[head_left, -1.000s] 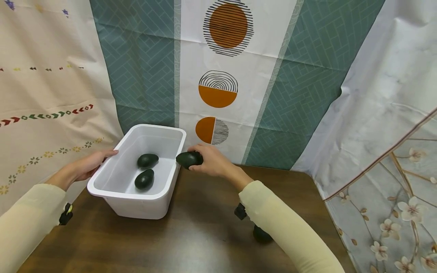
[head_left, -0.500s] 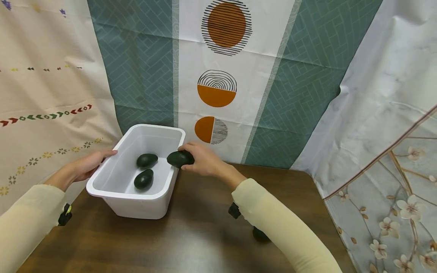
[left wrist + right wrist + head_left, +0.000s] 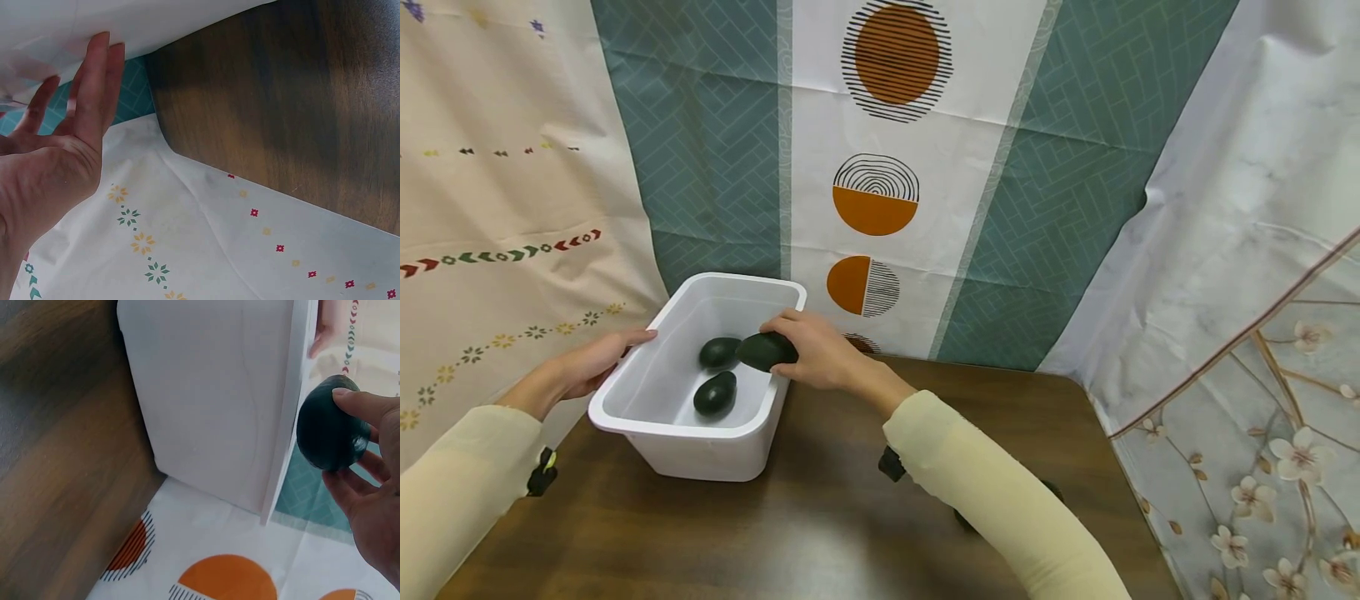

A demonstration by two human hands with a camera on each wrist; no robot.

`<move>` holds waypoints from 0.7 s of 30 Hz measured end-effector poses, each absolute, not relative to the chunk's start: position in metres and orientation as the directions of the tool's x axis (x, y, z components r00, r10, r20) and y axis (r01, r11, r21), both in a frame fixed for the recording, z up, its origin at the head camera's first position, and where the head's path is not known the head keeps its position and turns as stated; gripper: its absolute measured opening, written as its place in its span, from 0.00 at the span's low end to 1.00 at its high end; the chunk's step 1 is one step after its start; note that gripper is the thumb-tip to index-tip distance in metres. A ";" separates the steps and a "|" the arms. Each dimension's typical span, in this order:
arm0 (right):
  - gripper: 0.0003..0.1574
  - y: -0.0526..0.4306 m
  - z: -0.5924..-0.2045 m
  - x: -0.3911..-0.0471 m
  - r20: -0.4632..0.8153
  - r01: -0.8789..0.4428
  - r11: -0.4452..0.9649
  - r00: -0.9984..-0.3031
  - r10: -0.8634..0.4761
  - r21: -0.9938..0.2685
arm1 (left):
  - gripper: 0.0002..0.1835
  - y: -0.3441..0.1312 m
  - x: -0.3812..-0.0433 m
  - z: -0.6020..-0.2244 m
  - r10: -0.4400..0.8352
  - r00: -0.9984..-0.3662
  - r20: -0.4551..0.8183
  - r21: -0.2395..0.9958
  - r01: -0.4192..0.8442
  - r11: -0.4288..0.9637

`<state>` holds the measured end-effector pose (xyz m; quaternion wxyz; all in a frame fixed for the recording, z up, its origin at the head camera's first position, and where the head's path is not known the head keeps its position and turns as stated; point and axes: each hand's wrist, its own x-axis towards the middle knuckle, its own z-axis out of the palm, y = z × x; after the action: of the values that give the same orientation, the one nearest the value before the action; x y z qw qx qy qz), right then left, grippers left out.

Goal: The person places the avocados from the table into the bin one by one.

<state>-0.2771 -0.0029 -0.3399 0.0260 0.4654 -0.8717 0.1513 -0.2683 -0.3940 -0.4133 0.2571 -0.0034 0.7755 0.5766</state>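
My right hand (image 3: 820,350) grips a dark green avocado (image 3: 763,352) over the right rim of a white plastic tub (image 3: 703,457). In the right wrist view, thumb and fingers hold the avocado (image 3: 328,425) by its sides, above the tub's edge. Two more avocados lie on the tub's floor: one (image 3: 715,393) nearer, the other (image 3: 717,353) farther back and partly overlapped by the held one. My left hand (image 3: 593,362) holds the tub's left rim. Its fingers (image 3: 94,81) reach up against the outer wall in the left wrist view.
The tub stands on a brown wooden table (image 3: 835,508). Beyond my right sleeve (image 3: 1000,492), dark rounded things (image 3: 1051,490) show partly on the table. Patterned cloths (image 3: 715,150) hang close behind and at both sides.
My right hand has moved left with the avocado, from beside the tub's right rim to over its inside. The left hand and the tub have stayed in place.
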 end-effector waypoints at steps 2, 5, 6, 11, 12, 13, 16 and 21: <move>0.36 -0.007 -0.340 -0.275 0.184 -0.822 0.517 -0.560 -0.808 -0.238 | 0.38 -0.394 -0.269 -0.414 0.287 -0.868 -0.404 0.892 -0.305 0.333; 0.35 -0.012 -0.341 -0.273 0.191 -0.830 0.505 -0.549 -0.814 -0.235 | 0.38 -0.393 -0.269 -0.414 0.285 -0.870 -0.404 0.893 -0.306 0.330; 0.35 -0.014 -0.341 -0.273 0.192 -0.832 0.503 -0.546 -0.815 -0.233 | 0.38 -0.392 -0.269 -0.414 0.282 -0.869 -0.406 0.892 -0.310 0.327; 0.34 -0.020 -0.342 -0.271 0.202 -0.840 0.494 -0.536 -0.820 -0.225 | 0.38 -0.393 -0.268 -0.414 0.290 -0.870 -0.399 0.896 -0.303 0.326; 0.34 -0.021 -0.343 -0.270 0.203 -0.841 0.493 -0.534 -0.820 -0.222 | 0.38 -0.393 -0.268 -0.414 0.291 -0.870 -0.399 0.896 -0.301 0.327; 0.34 -0.022 -0.343 -0.270 0.205 -0.843 0.490 -0.532 -0.821 -0.222 | 0.38 -0.394 -0.268 -0.414 0.297 -0.869 -0.395 0.897 -0.294 0.330; 0.34 -0.025 -0.343 -0.267 0.204 -0.846 0.486 -0.527 -0.825 -0.221 | 0.38 -0.394 -0.267 -0.413 0.299 -0.871 -0.391 0.897 -0.289 0.334; 0.35 -0.029 -0.344 -0.263 0.195 -0.846 0.486 -0.526 -0.828 -0.222 | 0.39 -0.394 -0.267 -0.414 0.305 -0.873 -0.380 0.902 -0.276 0.333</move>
<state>-0.2628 -0.0289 -0.3441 0.0307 0.4856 -0.8613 0.1462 -0.2672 -0.3940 -0.4136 0.2518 0.0093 0.7766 0.5774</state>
